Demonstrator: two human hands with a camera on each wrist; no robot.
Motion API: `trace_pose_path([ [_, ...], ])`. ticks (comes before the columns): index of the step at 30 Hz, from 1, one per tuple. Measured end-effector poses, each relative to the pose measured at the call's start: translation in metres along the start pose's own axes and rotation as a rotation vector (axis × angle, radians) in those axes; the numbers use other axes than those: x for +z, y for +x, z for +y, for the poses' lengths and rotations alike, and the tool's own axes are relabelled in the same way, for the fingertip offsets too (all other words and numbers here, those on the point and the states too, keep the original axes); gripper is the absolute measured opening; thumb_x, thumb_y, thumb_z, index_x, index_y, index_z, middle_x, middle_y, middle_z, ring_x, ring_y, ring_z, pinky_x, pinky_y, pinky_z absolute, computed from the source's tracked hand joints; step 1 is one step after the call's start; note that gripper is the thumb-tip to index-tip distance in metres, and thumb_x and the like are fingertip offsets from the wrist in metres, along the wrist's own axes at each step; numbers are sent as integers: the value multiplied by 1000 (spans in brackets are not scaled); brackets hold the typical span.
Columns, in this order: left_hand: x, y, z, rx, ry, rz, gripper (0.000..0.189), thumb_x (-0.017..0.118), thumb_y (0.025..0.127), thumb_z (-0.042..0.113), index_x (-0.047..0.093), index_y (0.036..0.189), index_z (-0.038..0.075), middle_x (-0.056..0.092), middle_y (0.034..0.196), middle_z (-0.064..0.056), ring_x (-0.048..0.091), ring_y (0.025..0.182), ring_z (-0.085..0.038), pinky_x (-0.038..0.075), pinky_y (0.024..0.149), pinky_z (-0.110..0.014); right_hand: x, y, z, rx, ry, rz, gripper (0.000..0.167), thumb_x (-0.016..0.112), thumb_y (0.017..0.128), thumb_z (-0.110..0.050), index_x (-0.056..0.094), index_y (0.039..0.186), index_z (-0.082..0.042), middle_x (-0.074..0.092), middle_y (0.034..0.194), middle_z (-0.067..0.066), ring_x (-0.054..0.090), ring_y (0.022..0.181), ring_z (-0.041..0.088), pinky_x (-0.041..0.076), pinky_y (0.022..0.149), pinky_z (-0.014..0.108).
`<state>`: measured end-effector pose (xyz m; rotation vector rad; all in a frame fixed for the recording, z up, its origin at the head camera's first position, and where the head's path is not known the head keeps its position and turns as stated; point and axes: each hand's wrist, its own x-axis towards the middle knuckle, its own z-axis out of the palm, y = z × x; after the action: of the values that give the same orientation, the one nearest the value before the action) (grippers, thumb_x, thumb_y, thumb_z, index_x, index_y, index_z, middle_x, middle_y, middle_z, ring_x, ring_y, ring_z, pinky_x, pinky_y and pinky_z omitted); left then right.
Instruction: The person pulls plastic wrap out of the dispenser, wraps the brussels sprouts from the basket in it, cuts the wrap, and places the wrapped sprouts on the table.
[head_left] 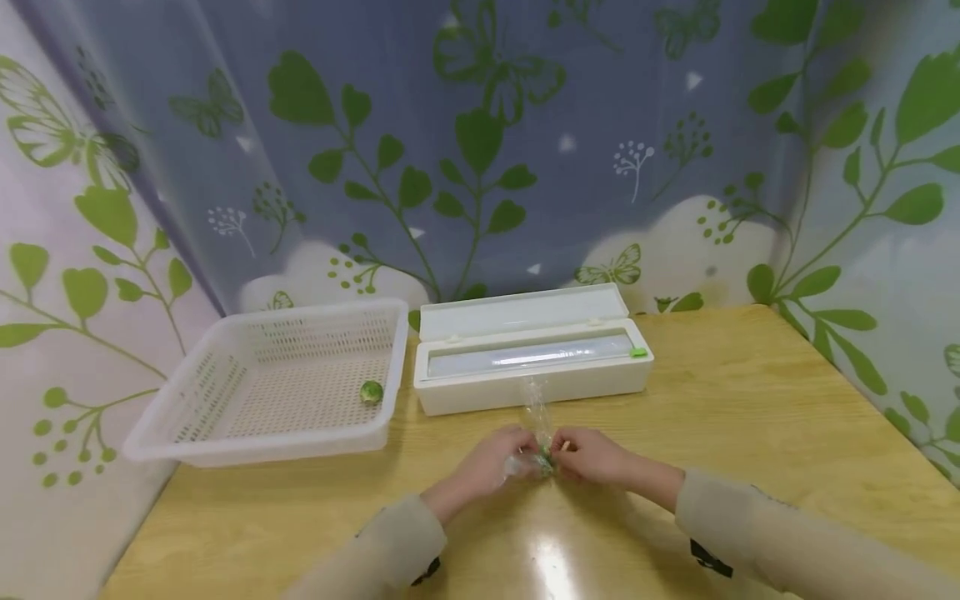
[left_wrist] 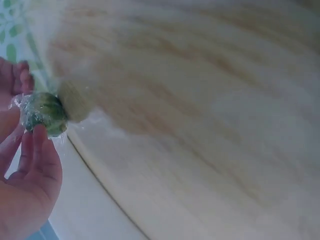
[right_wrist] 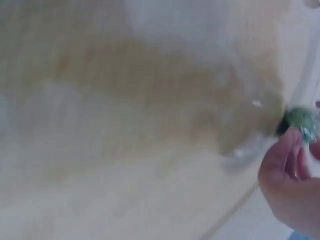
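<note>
Wood-grained table [head_left: 750, 392] lay beneath the left hand [head_left: 495, 458] and right hand [head_left: 596, 454], close together, pinching a film-wrapped sprout [left_wrist: 47, 111] before the white box [head_left: 472, 398]; uneven pulling could tear the thin film [head_left: 536, 408].

The left hand [head_left: 501, 454] and the right hand [head_left: 591, 455] are close together, fingers [head_left: 572, 440] bent inward; both forearms [head_left: 757, 521] reach forward in beige sleeves [head_left: 390, 537].

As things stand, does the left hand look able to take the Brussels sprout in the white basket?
Probably not immediately: the left hand is busy with a film-wrapped sprout. Once free, it likely could: the white basket is open on top, and nothing covers the Brussels sprout.
</note>
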<state>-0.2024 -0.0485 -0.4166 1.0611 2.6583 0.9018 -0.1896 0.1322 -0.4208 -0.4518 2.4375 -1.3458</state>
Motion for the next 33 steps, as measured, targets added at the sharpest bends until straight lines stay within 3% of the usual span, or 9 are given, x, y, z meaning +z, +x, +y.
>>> trace_pose_path([
  [4,-3,4,-4,-28,-152,31,12,68,75,9,60,81,3,59,83,-4,55,78,-17,45,72,-25,-11,6,-3,-282,-326,-3,15,66,73,-4,58,86,-4,56,77,0,52,70,15,45,62,26],
  [6,-2,4,-6,-62,-211,40,14,66,74,8,58,83,0,58,78,-4,54,71,-16,45,65,-23,-12,8,-4,-345,-387,-40,21,71,71,-7,59,88,-5,56,82,-1,51,77,15,45,67,28],
  [9,0,5,-7,-131,-313,62,19,65,73,8,53,84,-1,55,70,-2,51,61,-13,43,53,-22,-11,9,-5,-349,-413,-90,21,72,71,-9,57,85,-8,53,79,-4,49,73,11,43,65,26],
  [11,0,5,-8,-211,-393,77,21,66,71,9,50,81,0,52,65,-1,47,55,-11,40,47,-22,-10,10,-6,-336,-395,-99,16,70,73,-8,56,82,-9,52,74,-6,48,69,8,43,61,24],
  [16,-1,6,-9,-317,-532,49,16,69,73,6,55,75,-2,55,66,-4,55,55,-19,48,49,-27,-6,13,-6,-317,-347,-78,8,64,79,-6,56,79,-8,54,69,-7,49,63,4,44,57,20],
  [20,-1,9,-10,-261,-488,21,8,68,74,1,63,76,-5,57,73,-5,59,61,-21,51,52,-28,-5,13,-3,-313,-351,-52,9,65,78,-7,57,75,-8,54,67,-7,49,61,3,44,55,19],
  [24,1,13,-10,-175,-302,39,4,71,72,4,67,74,3,57,75,0,58,68,-14,48,56,-21,-5,11,-3,-320,-360,-28,10,65,79,-10,57,72,-10,53,64,-9,45,58,2,42,52,19],
  [29,4,16,-9,-107,-198,56,8,72,71,3,66,72,9,61,75,3,59,73,-12,45,65,-20,-8,8,-1,-292,-306,-13,13,65,79,-14,57,71,-9,53,62,-8,44,55,1,41,49,19],
  [33,5,18,-6,-168,-208,39,6,70,74,5,66,75,9,61,76,2,56,72,-11,45,62,-22,-13,10,2,-307,-259,-3,13,66,79,-15,56,73,-9,53,66,-8,45,57,2,42,51,19],
])
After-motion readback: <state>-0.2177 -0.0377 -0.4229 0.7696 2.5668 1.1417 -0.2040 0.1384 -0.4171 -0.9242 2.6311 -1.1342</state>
